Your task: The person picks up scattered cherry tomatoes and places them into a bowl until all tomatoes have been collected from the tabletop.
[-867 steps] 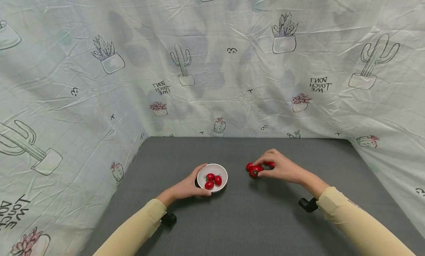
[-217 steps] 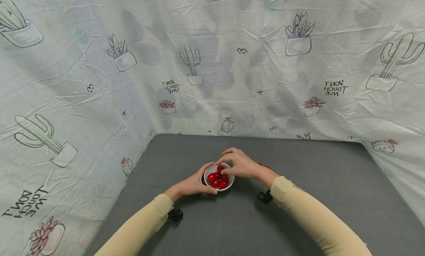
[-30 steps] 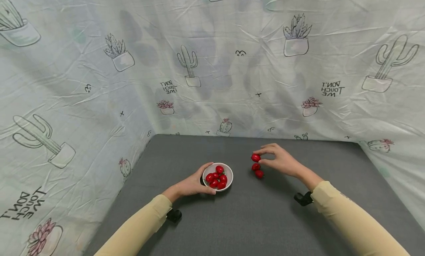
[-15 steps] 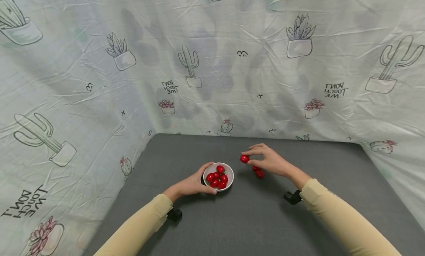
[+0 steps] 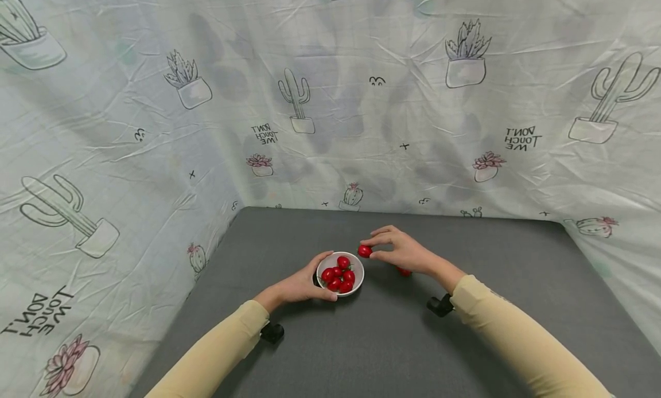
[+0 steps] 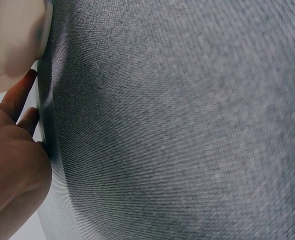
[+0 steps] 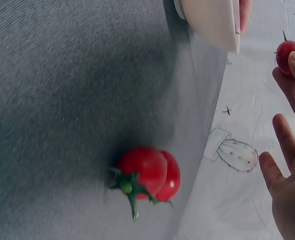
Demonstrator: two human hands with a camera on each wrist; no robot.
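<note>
In the head view my left hand [image 5: 299, 284] grips the side of a small white bowl [image 5: 330, 260], thumb at the near side and fingers at the far side. Several red cherry tomatoes [image 5: 343, 262] lie inside it. My right hand [image 5: 405, 253] pinches another cherry tomato [image 5: 364, 251] between thumb and fingers, just off the bowl's right rim. The right wrist view shows this held cherry tomato [image 7: 288, 56] with its green stem tips, the other fingers spread apart. Two more cherry tomatoes [image 7: 143, 167] rest on the table there, mostly behind my right hand in the head view.
A dark grey cloth-covered table [image 5: 361, 346] lies under both hands. Behind it and along its sides hangs a pale curtain [image 5: 351, 100] printed with cacti. Each wrist carries a black camera mount [image 5: 440, 305].
My right hand has lifted one cherry tomato from beside the other two and carried it left, close to the bowl. The left hand and bowl have stayed in place.
</note>
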